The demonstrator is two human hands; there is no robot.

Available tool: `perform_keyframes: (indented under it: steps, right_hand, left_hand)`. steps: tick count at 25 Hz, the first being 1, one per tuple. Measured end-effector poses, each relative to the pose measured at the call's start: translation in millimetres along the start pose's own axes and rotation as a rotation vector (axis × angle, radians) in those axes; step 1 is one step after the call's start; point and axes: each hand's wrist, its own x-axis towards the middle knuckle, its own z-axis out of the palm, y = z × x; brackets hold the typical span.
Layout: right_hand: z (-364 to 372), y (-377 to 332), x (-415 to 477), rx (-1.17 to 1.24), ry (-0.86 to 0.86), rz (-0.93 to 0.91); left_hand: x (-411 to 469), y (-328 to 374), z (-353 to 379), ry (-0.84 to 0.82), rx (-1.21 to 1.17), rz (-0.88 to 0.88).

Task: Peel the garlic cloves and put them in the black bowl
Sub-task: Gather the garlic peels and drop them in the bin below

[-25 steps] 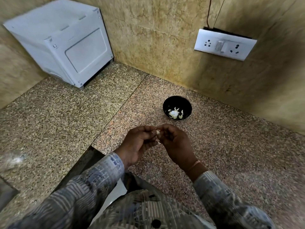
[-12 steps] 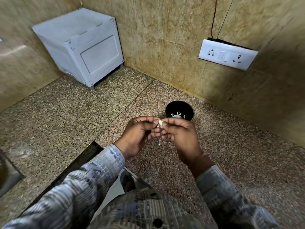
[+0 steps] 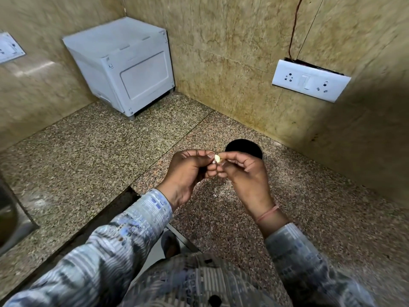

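Observation:
A small pale garlic clove [image 3: 217,158] is pinched between the fingertips of both hands, above the granite counter. My left hand [image 3: 188,173] grips it from the left with curled fingers. My right hand [image 3: 243,173] pinches it from the right with thumb and forefinger. The black bowl [image 3: 243,147] stands on the counter just behind my right hand; my fingers hide its front part and its contents.
A white appliance box [image 3: 124,67] stands in the back left corner of the granite counter [image 3: 88,156]. A wall socket plate [image 3: 309,80] hangs on the right wall. A sink edge [image 3: 13,220] shows at far left. Peel bits [image 3: 214,192] lie under my hands.
My hands with the clove have risen and now cover the front of the bowl. The camera has tilted up, so the white box and socket sit lower in view.

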Motion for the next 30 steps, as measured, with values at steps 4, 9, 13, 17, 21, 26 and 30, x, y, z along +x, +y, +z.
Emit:
perform_keyframes:
  steps: [4,9,13,17,21,26,30]
  right_hand:
    - [-3,-2,0,-0.434,0.045,-0.278]
    - [-5,7,8,-0.394,0.060,-0.169]
    - [-10,18,15,-0.009,0.037,0.117]
    - [-12,30,18,0.118,0.000,0.158]
    - [-7,53,25,0.321,0.042,0.292]
    - [1,98,43,0.383,0.143,0.503]
    - [3,138,52,0.267,0.165,0.736]
  left_hand:
    - [1,-8,6,0.066,0.062,0.083]
    - [3,-15,11,0.077,0.049,0.063]
    - [10,-19,10,0.049,-0.027,-0.053]
    - [25,-25,4,0.044,-0.132,-0.153]
    - [50,-43,-12,0.047,-0.292,-0.315]
    - [94,-82,-32,0.101,-0.178,-0.439]
    - [121,-111,-40,0.049,0.141,-0.493]
